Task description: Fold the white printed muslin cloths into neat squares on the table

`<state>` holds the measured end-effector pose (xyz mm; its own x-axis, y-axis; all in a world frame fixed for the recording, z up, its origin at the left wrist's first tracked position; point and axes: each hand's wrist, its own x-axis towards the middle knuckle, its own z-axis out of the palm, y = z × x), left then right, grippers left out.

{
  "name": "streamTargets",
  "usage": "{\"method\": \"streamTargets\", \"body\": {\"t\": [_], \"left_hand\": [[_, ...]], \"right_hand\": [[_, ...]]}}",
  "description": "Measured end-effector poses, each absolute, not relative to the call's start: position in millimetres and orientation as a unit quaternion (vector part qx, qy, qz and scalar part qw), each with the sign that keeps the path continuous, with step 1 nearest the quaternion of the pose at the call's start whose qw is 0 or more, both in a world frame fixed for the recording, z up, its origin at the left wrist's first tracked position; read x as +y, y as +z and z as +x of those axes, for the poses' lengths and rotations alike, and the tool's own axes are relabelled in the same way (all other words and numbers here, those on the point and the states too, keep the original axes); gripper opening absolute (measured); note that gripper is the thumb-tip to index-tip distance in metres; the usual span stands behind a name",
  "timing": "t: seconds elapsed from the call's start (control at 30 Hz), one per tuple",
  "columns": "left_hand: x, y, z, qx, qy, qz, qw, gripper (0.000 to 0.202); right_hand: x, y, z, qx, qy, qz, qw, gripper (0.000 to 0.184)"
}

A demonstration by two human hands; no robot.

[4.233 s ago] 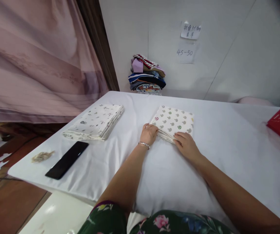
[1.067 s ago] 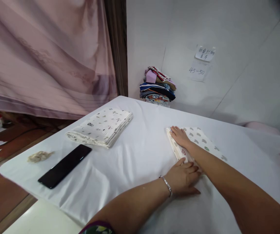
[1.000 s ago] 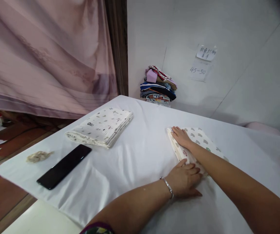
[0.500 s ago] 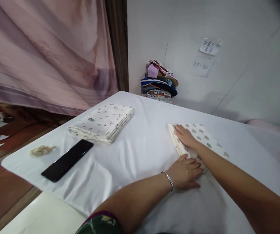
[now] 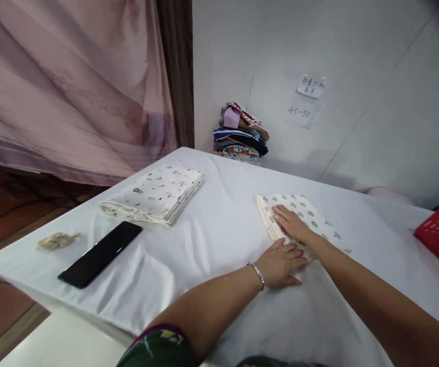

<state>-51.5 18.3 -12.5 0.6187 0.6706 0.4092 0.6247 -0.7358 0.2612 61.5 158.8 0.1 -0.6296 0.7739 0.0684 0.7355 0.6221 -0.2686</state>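
One white-draped bench (image 5: pixel 204 244) is carrying a large folded cloth (image 5: pixel 154 193) at left and a smaller spotted folded cloth (image 5: pixel 307 206) right of centre; the right hand (image 5: pixel 291 225) is pressing flat on it, fingers open, the left hand (image 5: pixel 280 261) lying open against its near corner.

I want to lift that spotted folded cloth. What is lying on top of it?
The right hand lies flat on the spotted folded cloth, and the left hand rests on its near end. The cloth's near part is hidden beneath them.
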Motion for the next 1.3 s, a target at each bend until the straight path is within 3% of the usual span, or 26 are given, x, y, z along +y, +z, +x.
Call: {"method": "streamTargets", "body": {"t": [0.33, 0.43, 0.63, 0.93, 1.3], "left_hand": [[19, -17, -57, 0.361, 0.248, 0.897, 0.055, 0.058], [21, -18, -57, 0.366, 0.248, 0.895, 0.06, 0.059], [27, -15, -57, 0.421, 0.24, 0.874, 0.043, 0.053], [30, -12, -59, 0.437, 0.248, 0.864, 0.041, 0.038], [30, -8, -58, 0.448, 0.243, 0.859, 0.054, 0.038]], "right_hand": [[140, -2, 137, -0.887, 0.064, -0.449, 0.09, 0.044], [147, 1, 174, -0.838, 0.064, -0.522, 0.142, 0.042], [155, 4, 221, -0.64, 0.273, -0.648, 0.309, 0.045], [138, -8, 248, -0.571, 0.357, -0.604, 0.426, 0.04], [118, -22, 249, -0.615, 0.368, -0.537, 0.446, 0.042]]}}
